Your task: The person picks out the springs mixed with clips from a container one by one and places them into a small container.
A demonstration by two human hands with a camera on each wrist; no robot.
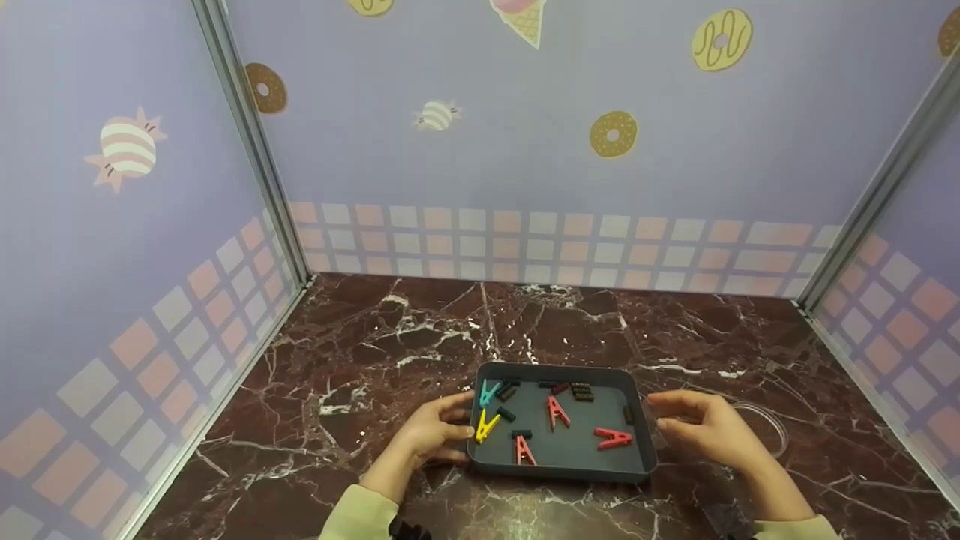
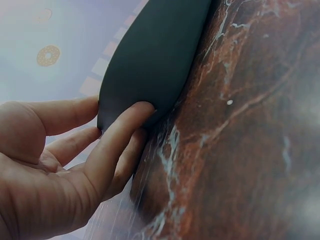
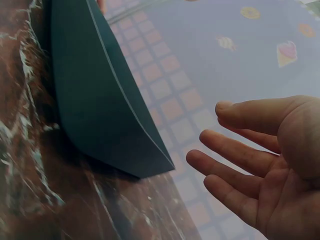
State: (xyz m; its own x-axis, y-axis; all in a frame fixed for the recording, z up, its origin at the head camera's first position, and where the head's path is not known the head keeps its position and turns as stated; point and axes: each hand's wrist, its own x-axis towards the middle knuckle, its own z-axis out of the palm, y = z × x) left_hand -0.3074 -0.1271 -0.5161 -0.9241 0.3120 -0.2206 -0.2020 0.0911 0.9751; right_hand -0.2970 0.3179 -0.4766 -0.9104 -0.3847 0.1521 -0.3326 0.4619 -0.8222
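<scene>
A dark grey rectangular tray (image 1: pixel 562 471) lies flat on the table, holding plastic clothespins and small dark blocks. At its left end are a teal clothespin (image 1: pixel 487 391) and a yellow clothespin (image 1: pixel 487 426). The red clothespins lie at the middle (image 1: pixel 556 412), near the front (image 1: pixel 523 450) and on the right (image 1: pixel 613 438). Several black blocks (image 1: pixel 582 391) are scattered inside, mostly toward the back and left. My left hand (image 1: pixel 429 429) touches the tray's left wall with extended fingertips, seen closely in the left wrist view. My right hand (image 3: pixel 265 165) hovers beside the right end, fingers apart, holding nothing.
A thin, clear looped item (image 1: pixel 772 429) lies on the table behind my right hand. Dark red marbled tabletop (image 1: pixel 420 337) surrounds the tray. Patterned panels (image 1: pixel 465 172) with metal corner posts (image 1: pixel 259 150) stand at the back and both sides.
</scene>
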